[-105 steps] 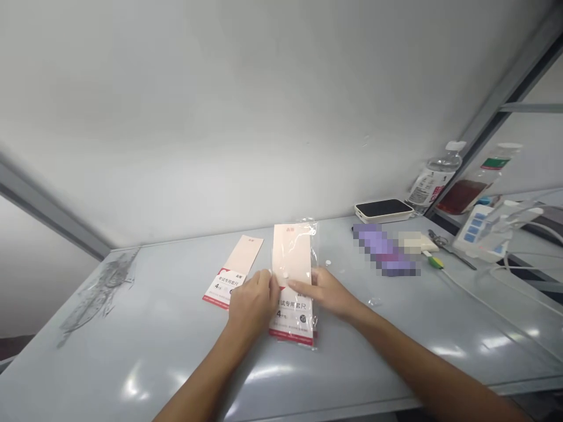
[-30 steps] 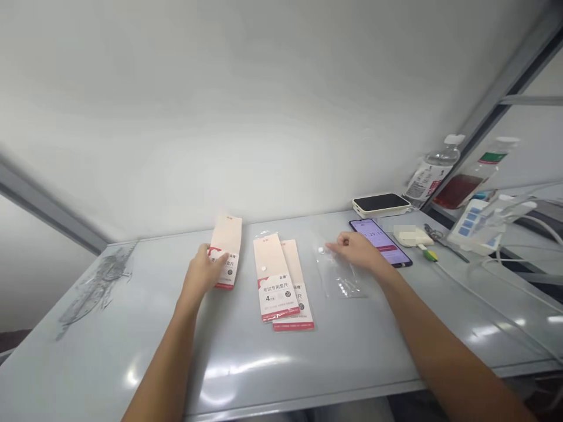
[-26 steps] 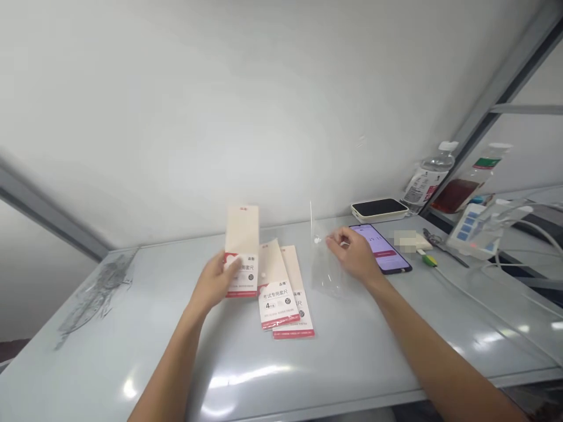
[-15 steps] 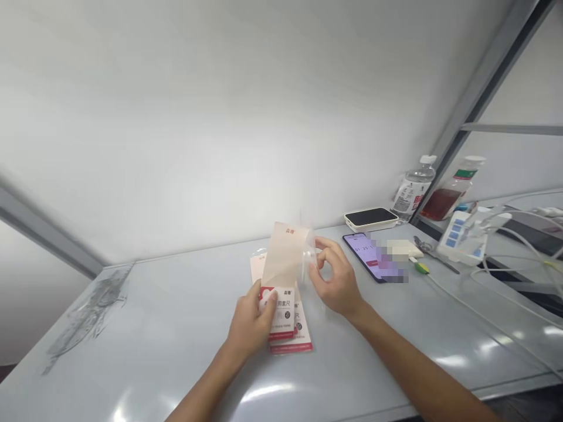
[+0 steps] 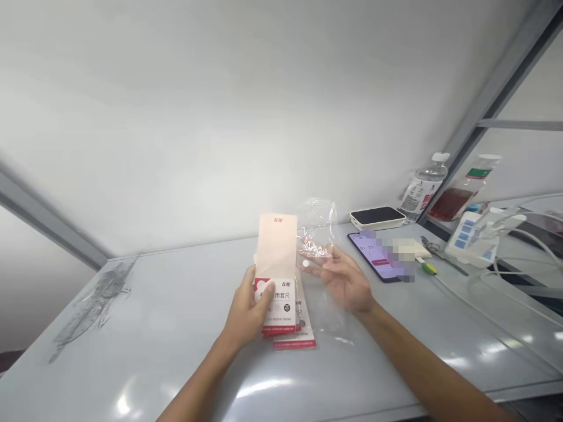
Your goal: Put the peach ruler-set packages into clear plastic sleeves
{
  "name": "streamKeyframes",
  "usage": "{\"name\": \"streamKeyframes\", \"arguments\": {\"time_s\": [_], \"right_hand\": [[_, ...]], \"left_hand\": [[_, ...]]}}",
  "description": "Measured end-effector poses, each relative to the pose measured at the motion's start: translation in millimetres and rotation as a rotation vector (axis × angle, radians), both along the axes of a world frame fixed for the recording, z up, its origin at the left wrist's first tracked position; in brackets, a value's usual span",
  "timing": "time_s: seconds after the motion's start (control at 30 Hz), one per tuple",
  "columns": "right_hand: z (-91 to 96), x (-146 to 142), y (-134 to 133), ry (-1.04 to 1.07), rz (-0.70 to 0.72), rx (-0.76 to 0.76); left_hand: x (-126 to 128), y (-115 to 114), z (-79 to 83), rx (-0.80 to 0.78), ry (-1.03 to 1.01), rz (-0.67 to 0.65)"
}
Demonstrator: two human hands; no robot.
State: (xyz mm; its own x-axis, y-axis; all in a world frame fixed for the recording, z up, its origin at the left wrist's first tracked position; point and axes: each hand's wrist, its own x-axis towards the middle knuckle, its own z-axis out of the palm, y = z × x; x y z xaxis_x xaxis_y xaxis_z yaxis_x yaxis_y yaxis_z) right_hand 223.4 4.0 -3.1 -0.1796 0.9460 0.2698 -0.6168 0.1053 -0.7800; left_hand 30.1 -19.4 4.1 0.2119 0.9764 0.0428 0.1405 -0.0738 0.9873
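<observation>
My left hand (image 5: 247, 310) grips the lower end of a pink and red printed card (image 5: 276, 258) and holds it upright above the table. Under it lie two more cards (image 5: 294, 341) of the same kind, partly covered. My right hand (image 5: 342, 279) holds a clear plastic sleeve (image 5: 317, 233) just right of the raised card. Its fingers are loosely curled on the film, and the sleeve's top stands crumpled above them. The sleeve's lower part hangs down to the table and is hard to see.
A grey table (image 5: 167, 328) runs to a white wall. At the right lie a lit phone (image 5: 379, 262), a white power bank (image 5: 377, 217), two bottles (image 5: 423, 187), a white power strip (image 5: 472, 237) with cables, and scissors. A crumpled clear film (image 5: 94, 299) lies at the far left.
My left hand picked one card up from the left and brought it upright over the two lying cards. My right hand lifted the clear sleeve off the table and moved it beside that card.
</observation>
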Motion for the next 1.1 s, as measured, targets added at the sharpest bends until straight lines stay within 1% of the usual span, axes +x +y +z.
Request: {"name": "streamKeyframes", "arguments": {"time_s": [0.13,0.2,0.4,0.57,0.77,0.9,1.0,1.1], "right_hand": [[1.8,-0.6,1.3,0.131,0.074,-0.148],[2.6,-3.1,1.2,0.146,0.121,-0.195],[2.1,-9.9,0.6,0.107,0.313,-0.339],[-0.9,-12.4,-2.1,0.052,0.440,-0.456],[-3.4,-20.5,-6.2,-0.032,0.476,-0.449],[-3.6,-19.4,-6.3,-0.057,0.483,-0.422],[-2.7,-13.3,-5.2,-0.145,0.459,-0.385],[-2.6,-8.3,-4.2,-0.272,0.484,-0.333]], "left_hand": [[-0.2,-0.2,3.4,-0.047,-0.127,-0.121],[-0.1,-0.2,3.0,-0.043,-0.138,-0.136],[1.0,0.4,-4.0,0.023,0.033,-0.008],[-0.1,1.1,-4.7,0.042,0.073,0.059],[1.9,-1.9,-5.1,0.062,0.090,0.140],[2.4,-0.9,-3.9,0.051,0.007,0.172],[1.5,1.7,-1.1,0.042,-0.072,0.181],[-0.1,4.4,1.1,0.048,-0.117,0.214]]}}
